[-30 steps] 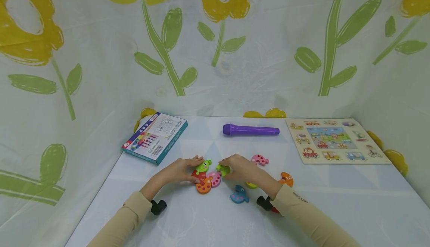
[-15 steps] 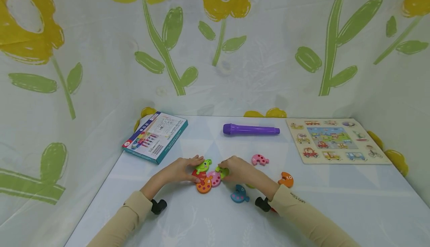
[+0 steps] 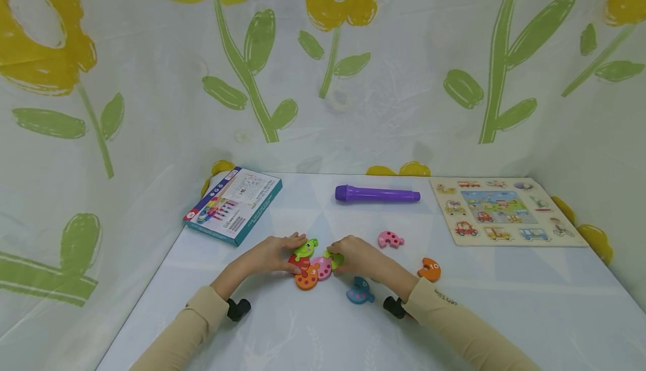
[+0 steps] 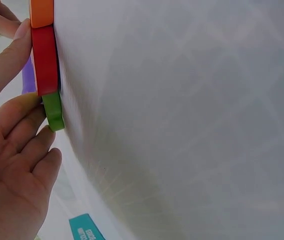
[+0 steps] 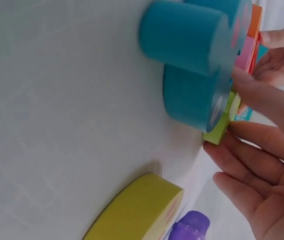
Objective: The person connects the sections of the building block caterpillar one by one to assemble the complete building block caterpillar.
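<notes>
On the table, in the head view, lies a short joined chain of wooden puzzle pieces: a green caterpillar head [image 3: 305, 249], a red piece [image 3: 296, 262], an orange piece marked 3 [image 3: 305, 279] and a pink spotted piece [image 3: 323, 269]. My left hand [image 3: 272, 254] holds the chain's left side; its thumb presses the red piece in the left wrist view while fingers sit behind the green head [image 4: 53, 111]. My right hand [image 3: 357, 258] pinches a light green piece [image 3: 336, 259] against the pink one's right side, partly hidden by the fingers.
Loose pieces lie around the right hand: blue [image 3: 359, 291], pink [image 3: 390, 240], orange marked 10 [image 3: 430, 269], and yellow [image 5: 142, 207] in the right wrist view. Further back are a boxed toy [image 3: 233, 205], a purple toy microphone [image 3: 377, 194] and a wooden picture puzzle board [image 3: 449, 231].
My right hand has shifted slightly left with the light green piece, bringing it closer against the pink piece. The left hand has stayed nearly still.
</notes>
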The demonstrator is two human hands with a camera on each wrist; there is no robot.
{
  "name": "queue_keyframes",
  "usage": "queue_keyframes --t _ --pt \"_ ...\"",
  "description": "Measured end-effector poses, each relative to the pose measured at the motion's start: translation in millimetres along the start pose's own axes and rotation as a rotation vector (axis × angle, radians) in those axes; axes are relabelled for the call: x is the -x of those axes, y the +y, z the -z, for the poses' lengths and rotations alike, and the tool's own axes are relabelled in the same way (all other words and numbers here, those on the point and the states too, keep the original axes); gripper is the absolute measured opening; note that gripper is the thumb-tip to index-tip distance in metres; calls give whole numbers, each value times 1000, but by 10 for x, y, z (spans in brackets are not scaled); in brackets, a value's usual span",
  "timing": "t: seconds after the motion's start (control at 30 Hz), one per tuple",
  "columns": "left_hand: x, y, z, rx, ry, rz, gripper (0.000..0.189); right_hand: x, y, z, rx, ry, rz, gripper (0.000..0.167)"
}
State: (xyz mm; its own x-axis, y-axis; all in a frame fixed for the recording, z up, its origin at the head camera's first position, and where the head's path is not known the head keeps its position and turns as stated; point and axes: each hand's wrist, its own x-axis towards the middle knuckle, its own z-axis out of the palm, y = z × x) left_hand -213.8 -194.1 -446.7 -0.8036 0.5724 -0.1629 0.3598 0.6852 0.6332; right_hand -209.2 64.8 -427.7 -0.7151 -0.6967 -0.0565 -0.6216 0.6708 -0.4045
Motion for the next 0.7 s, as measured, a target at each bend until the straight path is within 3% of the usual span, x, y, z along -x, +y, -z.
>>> queue_keyframes --t 0.23,0.47,0.7 --pt "-10 -17 -3 -4 3 -5 78 28 19 22 -23 1 -50 51" --pt "-8 -16 2 -5 0 0 77 106 15 78 -115 -6 -143 49" --pt "-2 -15 0 -1 -3 5 78 205 33 80 -153 11 -141 47"
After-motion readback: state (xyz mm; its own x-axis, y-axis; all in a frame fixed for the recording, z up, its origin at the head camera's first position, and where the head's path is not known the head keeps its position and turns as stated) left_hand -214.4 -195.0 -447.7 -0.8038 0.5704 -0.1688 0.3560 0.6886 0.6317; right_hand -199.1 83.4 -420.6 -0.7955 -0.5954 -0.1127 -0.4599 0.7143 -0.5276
